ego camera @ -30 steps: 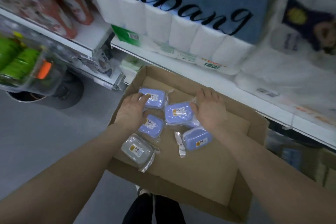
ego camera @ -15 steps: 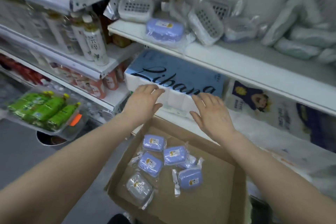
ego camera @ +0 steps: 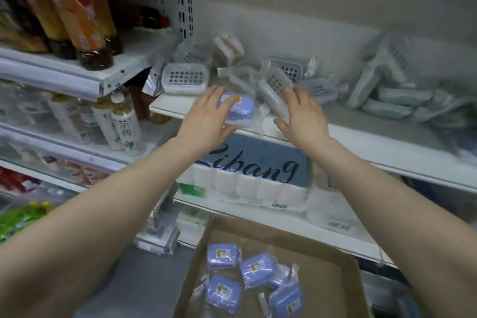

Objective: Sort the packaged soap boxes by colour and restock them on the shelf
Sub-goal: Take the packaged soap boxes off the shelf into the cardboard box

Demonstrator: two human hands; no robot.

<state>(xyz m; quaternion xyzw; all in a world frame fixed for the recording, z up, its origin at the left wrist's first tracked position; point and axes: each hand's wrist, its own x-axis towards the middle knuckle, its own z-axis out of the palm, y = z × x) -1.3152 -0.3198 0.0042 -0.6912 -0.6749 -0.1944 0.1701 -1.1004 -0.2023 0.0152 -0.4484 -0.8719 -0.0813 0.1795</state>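
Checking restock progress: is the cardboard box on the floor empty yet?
Not empty: at least four blue soap boxes lie in the cardboard box.

Your two arms, as the head camera shows them. Your left forearm (ego camera: 103, 209) is bare along its whole visible length. It is broad where it meets the frame edge and tapers evenly to a narrow wrist, and its surface is smooth. Your right forearm (ego camera: 387, 201) is the same: bare from frame edge to wrist, smooth and tapering. Your left grip (ego camera: 206, 121) is a bare hand with long, slim fingers and a thumb showing. Your right grip (ego camera: 302, 116) is likewise bare, with four slim fingers and a thumb showing. The fingernails are too blurred to make out.
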